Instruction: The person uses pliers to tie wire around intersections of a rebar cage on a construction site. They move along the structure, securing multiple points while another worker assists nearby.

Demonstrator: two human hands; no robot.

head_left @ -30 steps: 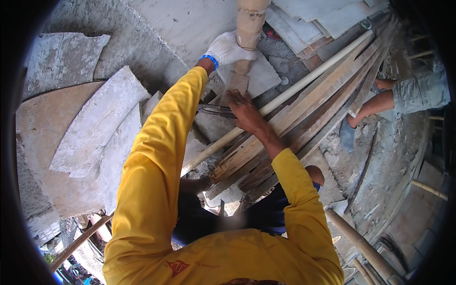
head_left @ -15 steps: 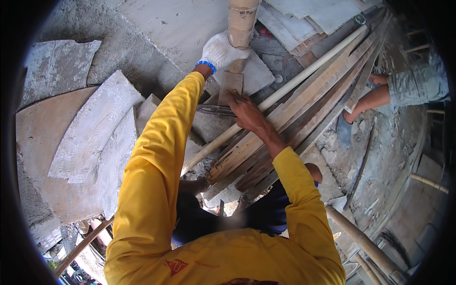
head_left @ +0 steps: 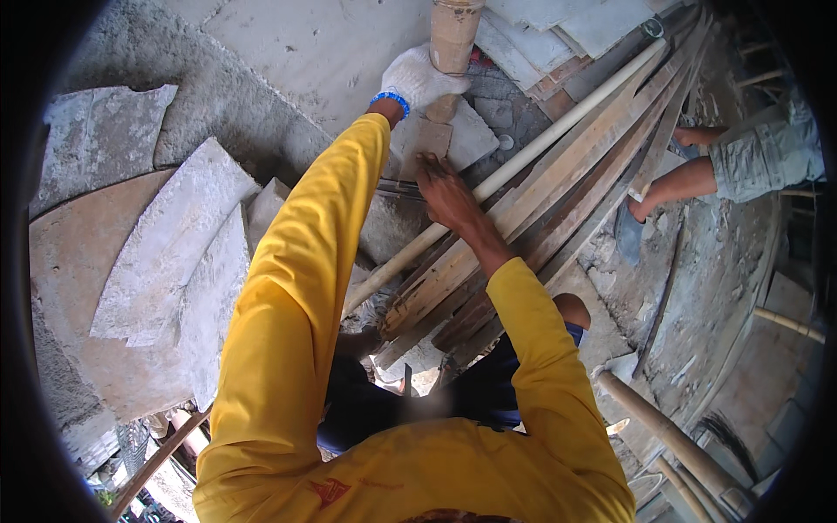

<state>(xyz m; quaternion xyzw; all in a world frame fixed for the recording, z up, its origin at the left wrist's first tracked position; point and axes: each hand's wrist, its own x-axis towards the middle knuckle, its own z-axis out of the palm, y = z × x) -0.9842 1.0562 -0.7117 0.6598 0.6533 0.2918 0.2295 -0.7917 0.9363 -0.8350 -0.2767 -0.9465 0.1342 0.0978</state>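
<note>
Two hands reached out: the gloved left hand (head_left: 423, 77) wrapped around a smooth tan bamboo post (head_left: 453, 39), while the bare right hand (head_left: 445, 193) lay flat, fingers spread, on rough weathered planks (head_left: 558, 183). Since before, both had pushed slightly farther forward.

Upright tan bamboo pole (head_left: 453, 39) beside stacked planks (head_left: 558, 187).

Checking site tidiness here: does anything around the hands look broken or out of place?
Yes. Broken, jagged-edged cement slabs lie overlapping at the left. The planks under the bare right hand lie in a loose, uneven heap. The gloved left hand touches an upright bamboo post.
</note>
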